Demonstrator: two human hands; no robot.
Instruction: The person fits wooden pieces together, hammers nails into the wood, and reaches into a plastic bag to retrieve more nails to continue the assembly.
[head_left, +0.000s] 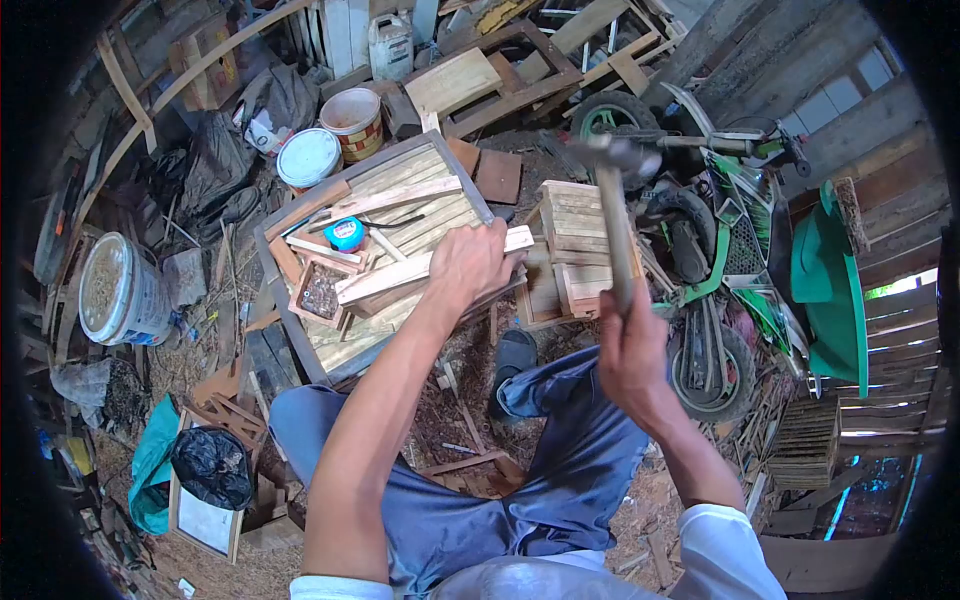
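My right hand (634, 350) is closed around the wooden handle of a hammer (614, 225). The hammer is raised, its metal head blurred by motion. My left hand (468, 262) grips a narrow wooden piece (390, 277) near its right end, over a slatted wooden worktable (350, 350); its underside is partly hidden. Beside that piece, a small wooden box (318, 292) holds what look like nails, too small to make out singly. A blue tape measure (345, 234) lies just behind it, near a long wooden strip (400, 195).
A slatted wooden box-like piece (575, 240) stands right of the worktable. Farther right are a small green motorbike (735, 250) and a green plastic basin (835, 290). Buckets (125, 290) stand at left, and wood scraps litter the floor around my feet.
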